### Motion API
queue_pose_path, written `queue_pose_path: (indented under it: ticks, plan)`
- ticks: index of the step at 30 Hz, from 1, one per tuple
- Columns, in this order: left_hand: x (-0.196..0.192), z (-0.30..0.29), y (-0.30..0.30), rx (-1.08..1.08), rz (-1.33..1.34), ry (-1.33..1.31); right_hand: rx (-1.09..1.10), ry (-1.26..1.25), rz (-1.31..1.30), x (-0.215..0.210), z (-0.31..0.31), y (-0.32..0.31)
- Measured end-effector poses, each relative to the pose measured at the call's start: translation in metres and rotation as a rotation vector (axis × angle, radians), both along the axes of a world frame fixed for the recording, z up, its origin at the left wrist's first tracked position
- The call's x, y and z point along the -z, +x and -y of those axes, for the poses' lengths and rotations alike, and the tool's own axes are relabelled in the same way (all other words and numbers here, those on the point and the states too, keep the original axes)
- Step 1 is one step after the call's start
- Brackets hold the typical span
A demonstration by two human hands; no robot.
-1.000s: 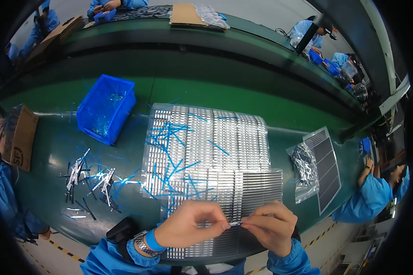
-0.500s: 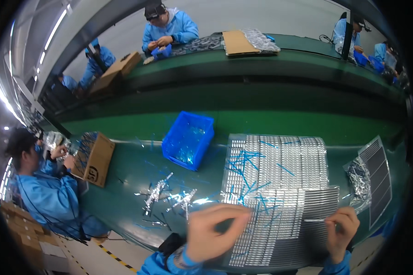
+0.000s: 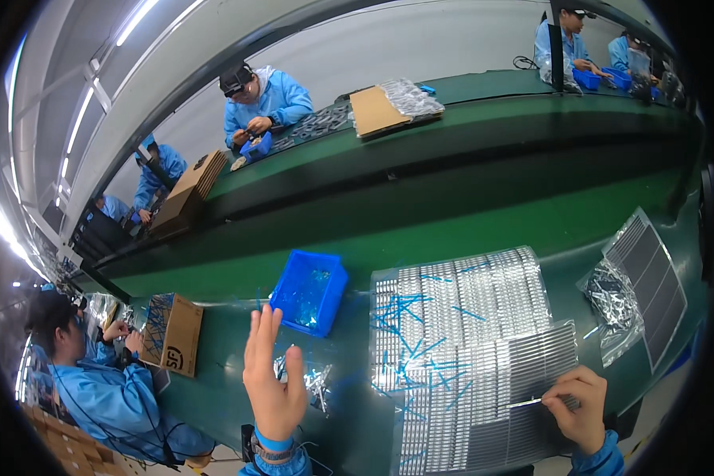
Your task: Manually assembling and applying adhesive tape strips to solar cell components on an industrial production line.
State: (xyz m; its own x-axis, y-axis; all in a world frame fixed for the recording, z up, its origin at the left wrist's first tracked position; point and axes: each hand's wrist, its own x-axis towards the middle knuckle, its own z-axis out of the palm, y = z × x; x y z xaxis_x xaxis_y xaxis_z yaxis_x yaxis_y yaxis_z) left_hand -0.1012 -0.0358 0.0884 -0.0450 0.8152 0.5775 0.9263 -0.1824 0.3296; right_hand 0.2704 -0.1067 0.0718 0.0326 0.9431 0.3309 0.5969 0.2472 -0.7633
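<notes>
The person's left hand (image 3: 271,379) is hovering open above the green work table (image 3: 484,238), fingers spread and grasping nothing, just over a small heap of silvery metal pins (image 3: 313,379). The right hand (image 3: 581,406) is pinching one thin silvery metal pin (image 3: 529,403) at the near edge of two overlapping silver ribbed trays (image 3: 468,349), which are lying strewn with thin blue plastic strips (image 3: 408,349). One blue plastic bin (image 3: 309,292) is sitting beyond the left hand. One clear plastic bag of metal parts (image 3: 611,305) is lying right of the trays.

Raised left hand (image 3: 274,389), blue bin (image 3: 309,292)
</notes>
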Motion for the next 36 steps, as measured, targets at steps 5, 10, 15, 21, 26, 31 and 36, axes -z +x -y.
queue_pose_path:
  ticks: [5, 10, 15, 21, 26, 31, 36]
  plan:
    - [0.014, 0.004, 0.032, 0.310, 0.221, -0.050, -0.034, -0.014, 0.015, -0.010, 0.002, -0.013]
    - [0.048, 0.002, 0.071, 0.914, 0.159, -0.292, -0.110, -0.168, -0.043, 0.051, 0.015, -0.007]
    - [0.076, 0.007, 0.089, 1.144, 0.117, -0.357, -0.131, -0.213, 0.022, 0.060, 0.018, -0.008]
    - [0.089, 0.016, 0.093, 1.157, 0.014, -0.409, -0.230, -0.131, 0.170, 0.068, 0.021, 0.006]
    - [0.086, 0.020, 0.090, 1.113, -0.027, -0.432, -0.278, -0.058, 0.226, 0.071, 0.017, 0.004]
    - [0.091, 0.017, 0.095, 1.129, -0.018, -0.462, -0.267, -0.074, 0.245, 0.074, 0.020, 0.007]
    - [0.086, 0.017, 0.091, 1.111, -0.012, -0.459, -0.288, -0.080, 0.237, 0.074, 0.019, 0.006]
